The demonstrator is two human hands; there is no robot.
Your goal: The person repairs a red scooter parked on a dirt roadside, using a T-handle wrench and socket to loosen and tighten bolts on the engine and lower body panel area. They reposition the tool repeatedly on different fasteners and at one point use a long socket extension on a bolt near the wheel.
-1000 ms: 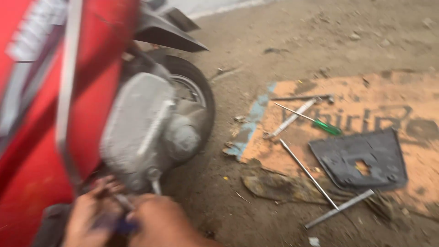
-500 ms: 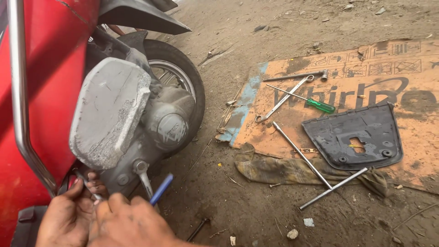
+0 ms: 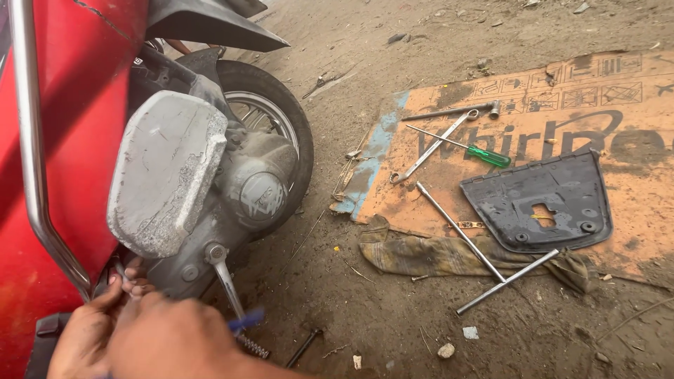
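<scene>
1. Both hands are working low at the bottom edge of the red scooter (image 3: 63,140), under the grey engine cover (image 3: 165,175) and beside the chrome guard rail (image 3: 31,161); judging by that, a fastener under the engine is being loosened or tightened
2. The left hand (image 3: 84,333) is reaching up into the gap below the cover, its fingertips (image 3: 133,281) curling around something small and dark there; what it is gripping is too hidden to tell
3. The right hand (image 3: 172,340) is lying in front with its back to the camera, clenching around a tool whose blue handle (image 3: 246,321) is sticking out past the knuckles, near the kick-start lever (image 3: 228,288)
4. The next move is probably calling for a steady turn of the tool while the left fingers are bracing the part
5. Spare tools are lying well apart on the orange cardboard (image 3: 632,231): a green-handled screwdriver (image 3: 488,156), a spanner (image 3: 432,149), a T-handle wrench (image 3: 484,263), and a black plastic panel (image 3: 540,203) beside a dirty rag (image 3: 421,253)
</scene>
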